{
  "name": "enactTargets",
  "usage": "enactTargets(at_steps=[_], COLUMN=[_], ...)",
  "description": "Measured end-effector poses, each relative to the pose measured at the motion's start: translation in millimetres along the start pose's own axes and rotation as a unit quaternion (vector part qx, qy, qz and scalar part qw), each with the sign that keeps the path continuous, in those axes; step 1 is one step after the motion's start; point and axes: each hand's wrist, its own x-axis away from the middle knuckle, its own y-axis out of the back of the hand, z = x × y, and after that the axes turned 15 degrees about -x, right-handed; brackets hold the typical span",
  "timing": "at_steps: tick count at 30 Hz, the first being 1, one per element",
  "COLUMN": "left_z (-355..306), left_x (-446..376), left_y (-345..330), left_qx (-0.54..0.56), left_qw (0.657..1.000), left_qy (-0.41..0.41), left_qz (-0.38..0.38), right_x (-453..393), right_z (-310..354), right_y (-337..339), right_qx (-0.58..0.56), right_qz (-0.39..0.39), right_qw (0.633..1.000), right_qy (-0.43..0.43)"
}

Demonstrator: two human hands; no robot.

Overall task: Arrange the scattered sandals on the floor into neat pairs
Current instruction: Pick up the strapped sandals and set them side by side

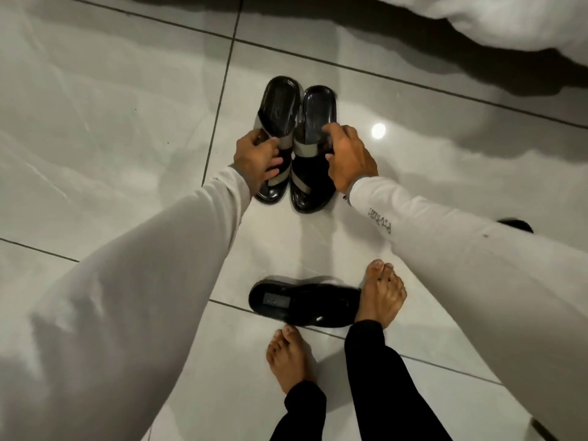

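Note:
Two black sandals with grey straps stand side by side on the glossy tiled floor, heels pointing away from me. My left hand [257,157] grips the straps of the left sandal [278,103]. My right hand [348,159] grips the outer side of the right sandal [316,109]. The two sandals almost touch along their inner edges. A third black sandal [302,302] lies sideways on the floor nearer to me, its heel pointing left, its toe end against my right foot [381,294].
My bare left foot [288,361] stands just below the third sandal. A dark object [515,225] peeks out behind my right sleeve. White fabric [477,23] hangs at the top right. Grey tiles with dark grout lines stretch out to the left.

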Motion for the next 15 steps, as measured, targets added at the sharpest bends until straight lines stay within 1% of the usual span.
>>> enactTargets(at_steps=[3, 4, 5, 6, 8, 9, 11, 12, 13, 15], left_z=[30.0, 52.0, 76.7, 101.7, 144.4, 159.5, 189.2, 203.2, 216.7, 237.1], left_x=[38.1, 49.3, 60.2, 70.3, 93.0, 108.8, 133.1, 142.4, 148.5, 153.7], left_y=[-2.4, -4.6, -7.3, -12.4, -30.5, -43.3, -71.5, -85.1, -99.2, -128.0], left_qx=[-0.006, -0.053, -0.134, -0.237, -0.397, -0.446, -0.515, -0.525, -0.515, -0.453], left_qw=[1.000, 0.998, 0.990, 0.970, 0.915, 0.889, 0.847, 0.839, 0.845, 0.882], left_qy=[-0.008, -0.016, -0.027, -0.040, -0.060, -0.062, -0.052, -0.041, -0.025, 0.025], left_qz=[-0.020, -0.030, -0.035, -0.025, 0.034, 0.075, 0.125, 0.136, 0.141, 0.130], right_x=[38.5, 56.5, 76.1, 96.7, 138.4, 159.5, 199.3, 216.0, 229.0, 242.9], right_z=[-34.7, -54.9, -78.7, -104.1, -157.7, -182.9, -226.6, -245.9, -262.4, -289.3], right_y=[26.9, 36.5, 46.0, 55.3, 71.1, 77.9, 91.1, 97.3, 104.1, 117.4], right_qx=[-0.012, -0.012, -0.010, -0.004, 0.012, 0.022, 0.036, 0.034, 0.025, 0.000], right_qz=[0.001, -0.005, -0.011, -0.017, -0.037, -0.050, -0.089, -0.108, -0.120, -0.140], right_qw=[0.999, 0.997, 0.994, 0.990, 0.976, 0.966, 0.941, 0.928, 0.916, 0.901], right_qy=[-0.051, -0.076, -0.106, -0.139, -0.214, -0.252, -0.325, -0.356, -0.381, -0.411])
